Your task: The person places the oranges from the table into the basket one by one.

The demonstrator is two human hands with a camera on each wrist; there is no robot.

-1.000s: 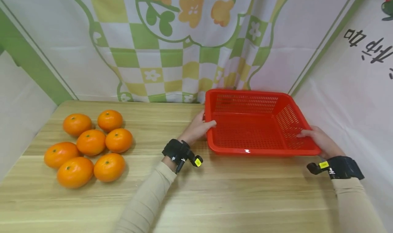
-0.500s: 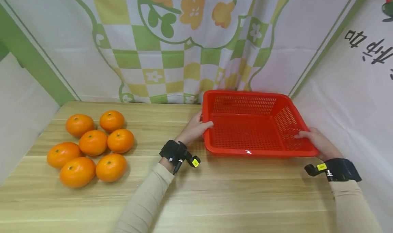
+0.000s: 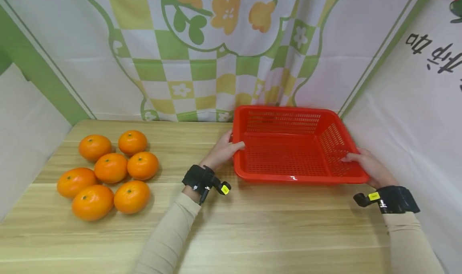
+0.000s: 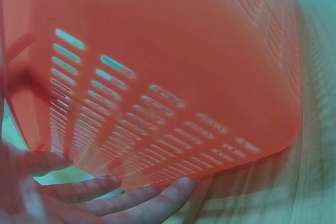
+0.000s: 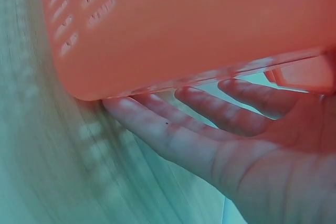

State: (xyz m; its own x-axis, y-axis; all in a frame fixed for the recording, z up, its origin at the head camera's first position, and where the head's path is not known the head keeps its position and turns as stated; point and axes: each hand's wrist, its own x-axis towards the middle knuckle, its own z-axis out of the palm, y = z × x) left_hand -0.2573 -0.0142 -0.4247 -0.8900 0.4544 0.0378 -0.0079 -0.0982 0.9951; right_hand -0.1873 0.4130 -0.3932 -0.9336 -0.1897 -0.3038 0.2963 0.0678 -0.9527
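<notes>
A red plastic basket (image 3: 288, 153) with slotted sides stands at the right of the table, with nothing inside it. My left hand (image 3: 221, 151) grips its left side, thumb over the rim and the other fingers along the outer wall. In the left wrist view, those fingertips (image 4: 184, 183) meet the slotted wall (image 4: 173, 103) low down. The right side is held by my right hand (image 3: 371, 167), its thumb inside the rim. Seen from the right wrist, the fingers (image 5: 163, 129) reach along the outside to the basket's lower edge.
Several mandarins (image 3: 110, 168) lie grouped on the left of the wooden table (image 3: 252, 234). A checked curtain (image 3: 202, 73) hangs along the back edge. The white side wall (image 3: 408, 125) rises close beyond my right hand.
The basket has slid a little to the left, both hands keeping their hold and moving along with it. The mandarins stay in their group.
</notes>
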